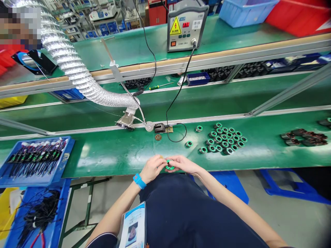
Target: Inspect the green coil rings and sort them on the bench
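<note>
Both my hands meet at the near edge of the green bench, pinching one small green ring-shaped coil (169, 165) between them. My left hand (153, 167), with a blue wristband, grips its left side with curled fingers. My right hand (184, 164) closes on its right side. A cluster of several similar green coils (224, 139) lies on the bench to the right front, with single ones (188, 144) nearer.
A soldering fixture (161, 128) with a black cable sits ahead, under a silver exhaust hose (74, 65). A soldering station (186, 24) stands on the upper shelf. A blue tray of wired parts (33, 158) lies left; dark coils (303, 137) lie far right.
</note>
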Available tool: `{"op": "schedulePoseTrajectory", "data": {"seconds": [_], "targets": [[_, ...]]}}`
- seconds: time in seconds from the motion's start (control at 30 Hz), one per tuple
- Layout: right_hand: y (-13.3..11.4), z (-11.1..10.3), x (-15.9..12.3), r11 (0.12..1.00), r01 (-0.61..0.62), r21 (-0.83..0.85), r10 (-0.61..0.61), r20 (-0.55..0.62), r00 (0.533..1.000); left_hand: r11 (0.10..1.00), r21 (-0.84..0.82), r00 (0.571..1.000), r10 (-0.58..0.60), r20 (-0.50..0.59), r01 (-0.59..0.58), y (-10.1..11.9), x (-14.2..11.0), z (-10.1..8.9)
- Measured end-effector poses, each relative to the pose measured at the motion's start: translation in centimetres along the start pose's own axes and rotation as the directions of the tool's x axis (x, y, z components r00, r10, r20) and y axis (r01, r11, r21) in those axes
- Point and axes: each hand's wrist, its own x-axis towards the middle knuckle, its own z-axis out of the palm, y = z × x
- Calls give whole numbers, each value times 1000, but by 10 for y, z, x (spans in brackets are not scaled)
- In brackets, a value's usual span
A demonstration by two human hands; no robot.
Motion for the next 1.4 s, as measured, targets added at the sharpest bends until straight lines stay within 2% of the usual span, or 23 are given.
{"op": "schedulePoseTrajectory", "data": {"seconds": [0.1,0.2,0.27,0.33,0.43,0.5,0.63,0.67,0.73,0.77,0.8,0.83,0.87,0.93,1.0,1.07,1.17,1.23,1.3,1.37,1.4], "targets": [[-1,5,0,997,-18,72,12,81,997,985,-167,999,-34,23,37,3,8,-11],[-2,8,1,981,-35,190,11,129,992,934,-342,989,-61,134,104,7,12,-26],[-4,9,0,975,-51,218,16,159,987,916,-381,982,-55,182,121,7,12,-33],[-5,10,-1,972,-74,223,32,187,982,906,-404,982,-62,178,130,6,12,-34],[-8,11,-2,967,-95,238,45,206,977,872,-467,985,-86,152,148,2,12,-26],[-9,11,-2,966,-87,243,40,191,981,815,-542,979,-164,122,204,0,13,-16],[-5,12,0,982,-66,174,46,118,992,637,-665,900,-416,130,390,1,14,2],[-3,12,2,984,-63,166,46,100,994,634,-656,887,-445,123,409,3,14,5],[0,13,5,978,-39,205,29,53,998,738,-566,895,-446,1,368,6,11,8],[1,12,6,970,-15,242,10,24,1000,829,-464,911,-399,-103,311,7,8,8],[2,12,7,961,12,278,-11,-5,1000,921,-313,932,-303,-201,232,9,5,8],[2,11,9,951,38,306,-30,-30,999,983,-124,952,-161,-262,132,9,1,7],[1,10,10,945,59,322,-46,-48,998,997,74,964,3,-267,18,9,-3,6],[-2,9,11,940,66,335,-51,-54,997,907,369,943,283,-172,-205,7,-9,3],[-6,9,11,936,52,348,-38,-45,998,802,497,896,433,-100,-332,4,-10,-1],[-9,11,10,933,44,356,-32,-40,999,757,539,871,484,-84,-369,2,-8,-6],[-11,15,11,932,51,359,-38,-42,998,726,580,866,495,-67,-370,3,-1,-13],[-12,17,12,930,82,359,-64,-64,996,719,610,878,472,-76,-334,7,2,-14],[-14,18,13,926,149,346,-111,-127,986,776,589,919,370,-134,-226,10,4,-12],[-14,19,14,930,217,298,-160,-205,966,916,400,958,124,-260,-10,11,6,-7],[-14,20,14,933,247,261,-186,-239,953,974,184,949,-69,-306,130,11,8,-3]]}}
